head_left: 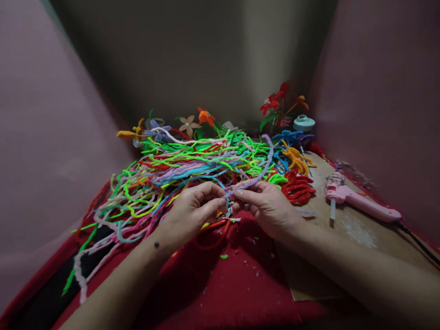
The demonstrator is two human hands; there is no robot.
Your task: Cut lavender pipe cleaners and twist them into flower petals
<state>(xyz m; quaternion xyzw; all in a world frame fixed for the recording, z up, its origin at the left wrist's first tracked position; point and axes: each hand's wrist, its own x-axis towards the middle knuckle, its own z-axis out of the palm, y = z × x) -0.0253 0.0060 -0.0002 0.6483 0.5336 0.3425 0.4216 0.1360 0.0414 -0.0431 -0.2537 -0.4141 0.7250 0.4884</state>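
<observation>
A lavender pipe cleaner [263, 172] is pinched between my two hands, its long free end curving up and away past my right hand. My left hand [195, 206] grips its near end with thumb and fingers. Close beside it, my right hand [266, 204] holds the same stem between thumb and forefinger. Just beyond my fingers spreads a big heap of pipe cleaners [192, 160] in green, pink, blue, yellow and red. Below my hands lie red-handled scissors [215, 233], partly hidden by my fingers.
On a brown board [354, 224] at the right lies a pink glue gun [360, 201] with its cord. Red pipe-cleaner pieces [299, 187] and orange ones [297, 158] sit beside the heap. Finished flowers [271, 103] and a light-blue container [304, 123] stand behind. Scraps dot the red cloth [220, 284].
</observation>
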